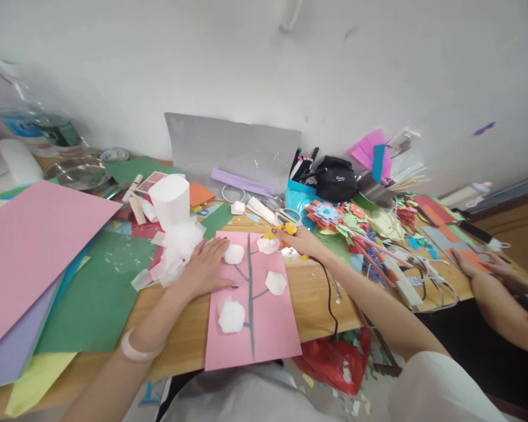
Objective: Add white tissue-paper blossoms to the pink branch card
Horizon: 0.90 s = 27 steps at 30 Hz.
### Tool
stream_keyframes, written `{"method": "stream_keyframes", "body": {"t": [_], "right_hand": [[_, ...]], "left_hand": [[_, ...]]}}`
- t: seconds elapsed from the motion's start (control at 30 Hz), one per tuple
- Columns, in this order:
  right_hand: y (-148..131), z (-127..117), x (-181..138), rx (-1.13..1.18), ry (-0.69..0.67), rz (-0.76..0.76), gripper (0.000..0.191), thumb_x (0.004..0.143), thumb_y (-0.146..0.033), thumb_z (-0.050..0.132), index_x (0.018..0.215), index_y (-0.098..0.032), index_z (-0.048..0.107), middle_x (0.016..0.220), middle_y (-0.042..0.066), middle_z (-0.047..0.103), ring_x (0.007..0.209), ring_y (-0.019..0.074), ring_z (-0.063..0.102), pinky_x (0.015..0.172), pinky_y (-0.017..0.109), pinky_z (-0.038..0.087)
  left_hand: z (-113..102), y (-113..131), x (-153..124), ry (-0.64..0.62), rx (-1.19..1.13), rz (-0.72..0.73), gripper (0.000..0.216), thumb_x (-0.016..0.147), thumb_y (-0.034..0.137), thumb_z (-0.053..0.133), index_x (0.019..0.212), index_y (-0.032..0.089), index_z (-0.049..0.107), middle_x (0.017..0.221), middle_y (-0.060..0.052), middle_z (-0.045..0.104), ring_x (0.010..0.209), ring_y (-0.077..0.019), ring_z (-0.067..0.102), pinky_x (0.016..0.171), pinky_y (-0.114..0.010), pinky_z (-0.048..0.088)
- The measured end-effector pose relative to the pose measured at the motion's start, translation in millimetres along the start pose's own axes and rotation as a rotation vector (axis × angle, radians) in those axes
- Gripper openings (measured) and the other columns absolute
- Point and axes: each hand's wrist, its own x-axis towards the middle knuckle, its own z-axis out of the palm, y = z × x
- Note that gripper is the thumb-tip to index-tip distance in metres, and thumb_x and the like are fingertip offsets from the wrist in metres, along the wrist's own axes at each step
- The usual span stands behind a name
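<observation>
A pink sheet point(270, 316) with a grey drawn branch and several white paper blossoms lies on the wooden table in front of me. My left hand point(206, 266) rests flat on the sheet's left edge, fingers stretched out beside one white blossom point(234, 254). My right hand point(297, 237) reaches past the sheet's top right corner, fingers pinched on a small yellow piece point(290, 228) near another blossom point(267, 244). A white bangle sits on my left wrist.
Large pink, green and purple sheets point(39, 252) cover the left side. A white paper roll point(171, 200), scissors point(286, 214), a teal pen cup point(300, 190), paper flowers point(330, 214) and scraps crowd the back. Another person's hands point(488, 266) rest at the right.
</observation>
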Motion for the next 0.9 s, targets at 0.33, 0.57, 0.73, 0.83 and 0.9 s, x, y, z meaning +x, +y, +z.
{"method": "stream_keyframes", "body": {"t": [0.33, 0.57, 0.73, 0.83, 0.9], "right_hand": [[7.0, 5.4, -1.5, -0.044, -0.039, 0.009, 0.054, 0.083, -0.071, 0.051, 0.067, -0.021, 0.060, 0.048, -0.003, 0.050, 0.048, 0.0127, 0.050, 0.049, 0.024, 0.037], [-3.7, 1.8, -0.3, -0.070, -0.085, -0.029, 0.050, 0.086, -0.061, 0.050, 0.062, -0.020, 0.065, 0.066, 0.003, 0.070, 0.062, 0.0139, 0.061, 0.061, 0.023, 0.045], [0.1, 2.2, 3.3, -0.115, -0.068, -0.021, 0.055, 0.087, -0.063, 0.049, 0.053, -0.020, 0.056, 0.055, 0.002, 0.064, 0.055, 0.0137, 0.059, 0.058, 0.024, 0.044], [5.9, 2.3, 6.0, -0.145, -0.048, -0.009, 0.058, 0.087, -0.067, 0.048, 0.051, -0.021, 0.050, 0.046, 0.001, 0.055, 0.049, 0.0139, 0.055, 0.054, 0.026, 0.042], [9.7, 2.3, 7.5, -0.145, -0.028, 0.009, 0.058, 0.085, -0.069, 0.049, 0.051, -0.022, 0.049, 0.044, 0.000, 0.052, 0.047, 0.0141, 0.053, 0.051, 0.026, 0.040]], "left_hand": [[13.4, -5.3, 1.1, 0.050, 0.017, 0.024, 0.100, 0.070, 0.062, 0.073, 0.148, 0.012, 0.036, 0.154, -0.020, 0.043, 0.145, -0.0330, 0.036, 0.121, -0.050, 0.017], [20.7, -7.6, 0.7, 0.068, 0.011, 0.039, 0.104, 0.070, 0.063, 0.073, 0.150, 0.011, 0.032, 0.154, -0.018, 0.044, 0.145, -0.0324, 0.035, 0.122, -0.048, 0.012], [23.6, -8.3, 0.6, 0.070, -0.007, 0.037, 0.106, 0.070, 0.063, 0.073, 0.153, 0.015, 0.028, 0.156, -0.016, 0.042, 0.146, -0.0329, 0.033, 0.123, -0.048, 0.010], [24.7, -8.3, 0.5, 0.077, -0.004, 0.039, 0.105, 0.070, 0.063, 0.072, 0.153, 0.015, 0.028, 0.156, -0.017, 0.042, 0.146, -0.0332, 0.033, 0.123, -0.048, 0.008], [24.9, -8.0, 0.7, 0.075, -0.011, 0.034, 0.105, 0.071, 0.065, 0.071, 0.153, 0.015, 0.028, 0.156, -0.017, 0.042, 0.146, -0.0336, 0.034, 0.123, -0.048, 0.008]]}}
